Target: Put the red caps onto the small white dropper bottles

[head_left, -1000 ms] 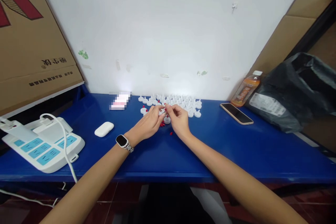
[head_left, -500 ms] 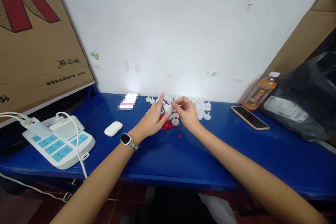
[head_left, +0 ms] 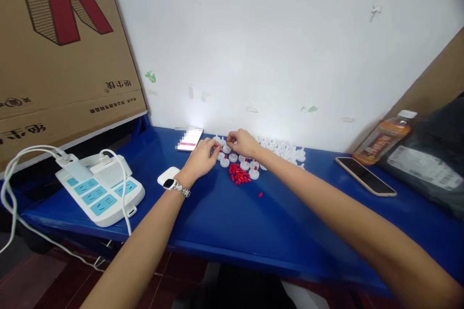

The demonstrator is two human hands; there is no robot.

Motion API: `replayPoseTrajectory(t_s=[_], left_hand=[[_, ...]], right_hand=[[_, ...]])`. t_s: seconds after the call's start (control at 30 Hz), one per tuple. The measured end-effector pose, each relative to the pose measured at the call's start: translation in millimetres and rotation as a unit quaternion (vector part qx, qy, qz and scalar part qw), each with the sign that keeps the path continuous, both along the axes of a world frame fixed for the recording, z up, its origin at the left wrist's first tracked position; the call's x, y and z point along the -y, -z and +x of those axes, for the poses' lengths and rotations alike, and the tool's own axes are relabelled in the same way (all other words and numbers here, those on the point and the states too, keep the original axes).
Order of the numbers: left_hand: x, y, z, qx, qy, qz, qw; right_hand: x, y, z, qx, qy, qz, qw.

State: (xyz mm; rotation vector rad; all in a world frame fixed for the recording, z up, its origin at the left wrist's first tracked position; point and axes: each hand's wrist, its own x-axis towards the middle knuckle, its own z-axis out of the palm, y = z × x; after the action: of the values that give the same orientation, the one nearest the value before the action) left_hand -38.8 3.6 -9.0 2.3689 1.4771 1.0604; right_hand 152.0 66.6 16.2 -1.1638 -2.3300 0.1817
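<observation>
My left hand (head_left: 203, 158), with a watch on its wrist, rests over the blue table at the left end of a group of white round plastic caps (head_left: 253, 174). Its fingers are curled together, and what they hold, if anything, is hidden. My right hand (head_left: 244, 144) reaches across the caps, its fingertips pinched just above a white cap (head_left: 226, 148) at the left of the group. I cannot make out whether that cap is gripped. Several caps near my hands carry red tips. In front of them lies a pile of small red tips (head_left: 239, 174), with a single red tip (head_left: 260, 194) apart.
A white power strip (head_left: 101, 193) with cables and a white earphone case (head_left: 168, 175) are on the left. Behind my left hand lies a lit phone (head_left: 190, 139). To the right are another phone (head_left: 364, 176), an orange drink bottle (head_left: 382, 137) and a dark bag (head_left: 431, 154).
My hands, earlier together around a white cap, have moved apart. Both now sit at the left end of the caps with curled fingers. The whole view has shifted slightly.
</observation>
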Motion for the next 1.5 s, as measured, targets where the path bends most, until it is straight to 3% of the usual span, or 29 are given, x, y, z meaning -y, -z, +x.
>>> replayPoseTrajectory(t_s=[0.33, 0.43, 0.6, 0.77, 1.1, 1.33, 1.5], left_hand=[[7.9, -3.8, 4.5, -0.012, -0.007, -0.026, 1.000], [9.4, -4.8, 5.4, -0.013, -0.010, -0.027, 0.999], [7.8, -2.1, 4.8, -0.015, -0.009, -0.022, 1.000], [4.0, 1.4, 3.5, -0.028, -0.003, -0.024, 0.999], [7.3, -0.5, 9.1, 0.005, -0.008, 0.027, 1.000], [7.7, 1.4, 11.1, -0.011, -0.008, 0.015, 1.000], [8.4, 1.5, 7.8, -0.012, -0.018, 0.011, 1.000]], right_hand=[[-3.1, -16.5, 8.5, 0.110, -0.019, -0.084, 0.990], [-3.7, -21.3, 9.7, 0.126, 0.013, -0.088, 0.988], [-11.9, -18.6, -1.7, 0.116, 0.105, -0.033, 0.987], [-19.4, -13.3, -16.9, 0.149, 0.118, -0.035, 0.981], [-4.4, -16.3, 3.6, 0.068, 0.136, -0.021, 0.988], [-13.3, -12.3, -13.5, 0.088, 0.142, -0.086, 0.982], [-2.3, -22.8, -13.5, 0.054, 0.142, -0.081, 0.985]])
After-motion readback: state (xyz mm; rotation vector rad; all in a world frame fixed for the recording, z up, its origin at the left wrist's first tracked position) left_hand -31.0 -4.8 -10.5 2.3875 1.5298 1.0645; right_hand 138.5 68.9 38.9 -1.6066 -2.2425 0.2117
